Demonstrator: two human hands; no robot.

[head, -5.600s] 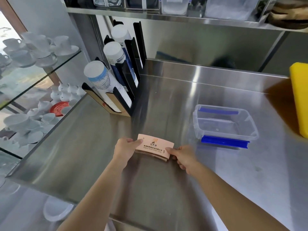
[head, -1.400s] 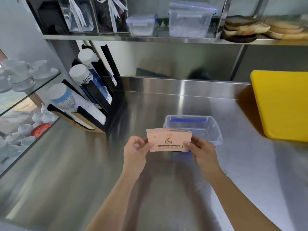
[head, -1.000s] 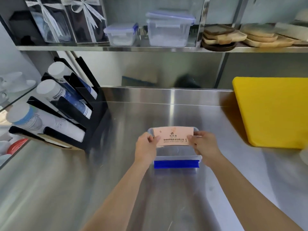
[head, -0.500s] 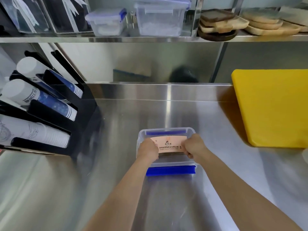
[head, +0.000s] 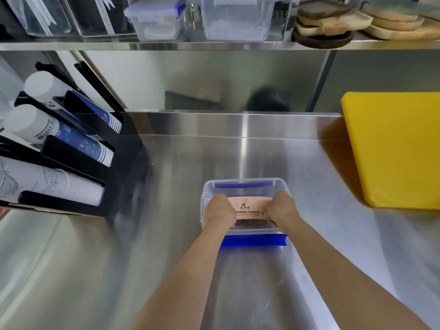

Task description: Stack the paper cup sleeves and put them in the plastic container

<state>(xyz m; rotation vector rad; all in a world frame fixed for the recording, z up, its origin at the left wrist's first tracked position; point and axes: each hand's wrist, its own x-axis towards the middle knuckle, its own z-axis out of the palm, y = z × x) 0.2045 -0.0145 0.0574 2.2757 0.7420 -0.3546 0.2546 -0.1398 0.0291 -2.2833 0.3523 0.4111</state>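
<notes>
A stack of pale pink paper cup sleeves point(head: 250, 208) with dark print lies flat inside the clear plastic container point(head: 242, 183), which has blue clips at its near and far sides and stands on the steel counter. My left hand point(head: 220, 211) grips the stack's left end and my right hand point(head: 282, 207) grips its right end. Both hands reach down inside the container's walls. The stack's ends are hidden under my fingers.
A black rack with tubes of paper cups point(head: 62, 153) stands at the left. A yellow cutting board point(head: 392, 148) lies at the right. The shelf above carries lidded plastic boxes point(head: 154, 17) and wooden trays point(head: 333, 20).
Both hands carried the sleeve stack from the counter's left over to the container and lowered it inside. In the last half second the stack sank a little deeper.
</notes>
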